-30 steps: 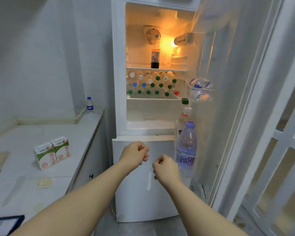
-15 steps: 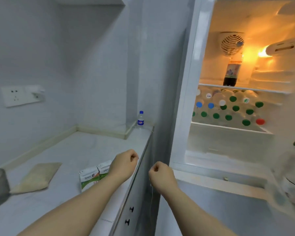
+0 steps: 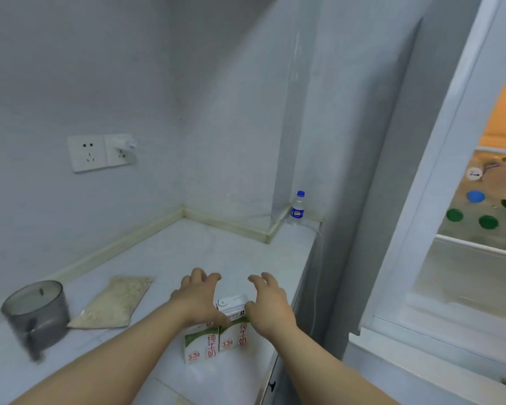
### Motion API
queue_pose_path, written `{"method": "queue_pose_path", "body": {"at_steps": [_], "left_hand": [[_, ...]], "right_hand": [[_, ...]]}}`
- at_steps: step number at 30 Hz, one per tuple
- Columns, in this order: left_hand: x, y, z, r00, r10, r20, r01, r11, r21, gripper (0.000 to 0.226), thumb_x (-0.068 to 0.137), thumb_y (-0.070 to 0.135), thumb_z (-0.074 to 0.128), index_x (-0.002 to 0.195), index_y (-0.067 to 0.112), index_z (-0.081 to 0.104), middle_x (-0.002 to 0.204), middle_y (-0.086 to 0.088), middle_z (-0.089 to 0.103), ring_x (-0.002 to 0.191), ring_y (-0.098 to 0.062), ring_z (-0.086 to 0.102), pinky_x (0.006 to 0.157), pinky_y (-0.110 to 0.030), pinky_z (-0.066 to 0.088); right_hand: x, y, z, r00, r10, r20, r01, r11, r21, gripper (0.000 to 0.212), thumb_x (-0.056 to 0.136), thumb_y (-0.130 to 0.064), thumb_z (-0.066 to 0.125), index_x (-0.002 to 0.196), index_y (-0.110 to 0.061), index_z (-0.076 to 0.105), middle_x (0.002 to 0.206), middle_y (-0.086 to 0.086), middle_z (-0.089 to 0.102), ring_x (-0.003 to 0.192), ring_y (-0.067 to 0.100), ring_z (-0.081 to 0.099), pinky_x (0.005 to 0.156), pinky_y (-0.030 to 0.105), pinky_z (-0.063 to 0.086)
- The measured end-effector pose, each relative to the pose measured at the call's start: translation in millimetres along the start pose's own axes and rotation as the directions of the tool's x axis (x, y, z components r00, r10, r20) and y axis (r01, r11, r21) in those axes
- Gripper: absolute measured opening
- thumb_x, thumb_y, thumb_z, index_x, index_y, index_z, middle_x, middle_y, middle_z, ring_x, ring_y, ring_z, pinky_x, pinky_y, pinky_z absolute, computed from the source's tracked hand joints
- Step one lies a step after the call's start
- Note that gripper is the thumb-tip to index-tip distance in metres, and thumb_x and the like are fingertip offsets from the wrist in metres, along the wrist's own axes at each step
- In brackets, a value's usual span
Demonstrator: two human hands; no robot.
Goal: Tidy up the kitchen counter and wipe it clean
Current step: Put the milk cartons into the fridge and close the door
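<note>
While milk cartons (image 3: 206, 344) stand upright, fronts facing camera, left hand (image 3: 197, 299), right hand (image 3: 270, 305) over tops, fingers spread.

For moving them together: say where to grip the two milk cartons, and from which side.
Squeeze the milk cartons by their outer flat walls, left hand and right hand coming from above: they stand upright, touching side by side, so should lift together.
</note>
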State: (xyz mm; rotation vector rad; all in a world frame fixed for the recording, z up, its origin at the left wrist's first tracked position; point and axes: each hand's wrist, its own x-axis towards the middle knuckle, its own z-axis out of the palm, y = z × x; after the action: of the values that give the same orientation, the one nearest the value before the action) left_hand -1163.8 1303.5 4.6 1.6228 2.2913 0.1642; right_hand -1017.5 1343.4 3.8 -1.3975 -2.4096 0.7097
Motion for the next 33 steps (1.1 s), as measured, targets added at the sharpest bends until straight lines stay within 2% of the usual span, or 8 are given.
{"method": "queue_pose_path", "body": {"at_steps": [3, 6, 9, 13, 16, 22, 29, 33], "left_hand": [[0.1, -12.6, 6.1, 0.996, -0.029, 0.084, 0.026, 0.999, 0.038, 0.09, 0.073, 0.048, 0.072, 0.145, 0.019, 0.025, 0.141, -0.006, 0.025, 0.132, -0.024, 0.028, 0.106, -0.035, 0.037], [1.3, -21.7, 14.4, 0.992, -0.057, 0.111, 0.056, 0.998, 0.012, 0.067, 0.077, 0.046, 0.069, 0.132, 0.016, 0.044, 0.126, -0.007, 0.039, 0.114, -0.022, 0.048, 0.094, -0.03, 0.046], [2.5, -26.7, 15.0, 0.994, -0.02, 0.103, 0.023, 0.999, -0.028, 0.049, 0.082, 0.043, 0.066, 0.119, 0.012, 0.054, 0.105, -0.005, 0.047, 0.092, -0.018, 0.052, 0.068, -0.022, 0.044], [5.9, -27.3, 17.7, 0.999, -0.008, 0.053, 0.01, 0.999, -0.033, 0.05, 0.08, 0.044, 0.067, 0.119, 0.015, 0.053, 0.11, -0.006, 0.049, 0.101, -0.022, 0.056, 0.078, -0.028, 0.046], [7.0, -23.4, 20.6, 1.0, 0.014, 0.023, -0.013, 1.0, -0.028, 0.05, 0.081, 0.044, 0.066, 0.12, 0.017, 0.052, 0.104, -0.001, 0.041, 0.093, -0.019, 0.051, 0.082, -0.029, 0.044], [11.6, -0.4, 10.0, 0.99, 0.131, -0.054, -0.133, 0.991, -0.034, 0.045, 0.082, 0.038, 0.066, 0.121, 0.018, 0.053, 0.103, 0.001, 0.039, 0.107, -0.021, 0.053, 0.084, -0.029, 0.042], [26.5, 76.8, -21.0, 0.916, 0.339, -0.215, -0.373, 0.916, -0.146, 0.04, 0.081, 0.041, 0.068, 0.116, 0.023, 0.058, 0.102, 0.003, 0.045, 0.098, -0.015, 0.051, 0.077, -0.026, 0.04], [27.5, 144.6, -34.0, 0.834, 0.468, -0.293, -0.532, 0.823, -0.199, 0.036, 0.082, 0.044, 0.065, 0.111, 0.023, 0.061, 0.101, 0.005, 0.053, 0.102, -0.016, 0.053, 0.082, -0.032, 0.045]], "right_hand": [[14.9, -8.6, 14.3, 0.986, -0.048, 0.158, 0.074, 0.984, -0.164, 0.065, 0.092, -0.009, 0.04, 0.15, -0.026, 0.014, 0.159, -0.004, -0.001, 0.141, 0.03, 0.017, 0.108, 0.041, 0.03], [25.7, -8.2, 31.0, 0.941, -0.047, 0.335, 0.125, 0.968, -0.216, 0.061, 0.09, -0.009, 0.041, 0.146, -0.024, 0.024, 0.151, 0.0, 0.023, 0.134, 0.035, 0.03, 0.105, 0.041, 0.033], [28.4, -2.6, 33.5, 0.93, -0.071, 0.36, 0.177, 0.947, -0.269, 0.057, 0.088, -0.009, 0.045, 0.141, -0.024, 0.031, 0.142, 0.003, 0.028, 0.119, 0.037, 0.045, 0.094, 0.038, 0.04], [33.3, 1.3, 34.9, 0.953, -0.086, 0.29, 0.181, 0.931, -0.318, 0.04, 0.091, -0.01, 0.045, 0.13, -0.014, 0.04, 0.134, 0.01, 0.029, 0.104, 0.036, 0.052, 0.079, 0.035, 0.041], [33.3, 4.6, 38.8, 0.972, -0.046, 0.23, 0.114, 0.95, -0.292, 0.035, 0.091, -0.013, 0.049, 0.124, -0.014, 0.041, 0.129, 0.011, 0.033, 0.085, 0.031, 0.048, 0.071, 0.032, 0.037], [25.5, 20.1, 12.8, 0.984, -0.013, 0.179, 0.053, 0.973, -0.224, 0.038, 0.089, -0.027, 0.055, 0.123, -0.017, 0.04, 0.121, 0.008, 0.047, 0.096, 0.027, 0.055, 0.075, 0.036, 0.044], [-6.4, 63.9, -69.6, 0.986, 0.031, -0.165, -0.032, 0.999, -0.004, 0.039, 0.084, -0.043, 0.061, 0.116, -0.028, 0.045, 0.116, -0.007, 0.057, 0.097, 0.015, 0.06, 0.081, 0.032, 0.051], [-37.5, 94.1, -125.1, 0.922, 0.093, -0.376, -0.076, 0.995, 0.06, 0.038, 0.084, -0.043, 0.062, 0.115, -0.028, 0.046, 0.116, -0.01, 0.059, 0.092, 0.011, 0.054, 0.074, 0.023, 0.041]]}}
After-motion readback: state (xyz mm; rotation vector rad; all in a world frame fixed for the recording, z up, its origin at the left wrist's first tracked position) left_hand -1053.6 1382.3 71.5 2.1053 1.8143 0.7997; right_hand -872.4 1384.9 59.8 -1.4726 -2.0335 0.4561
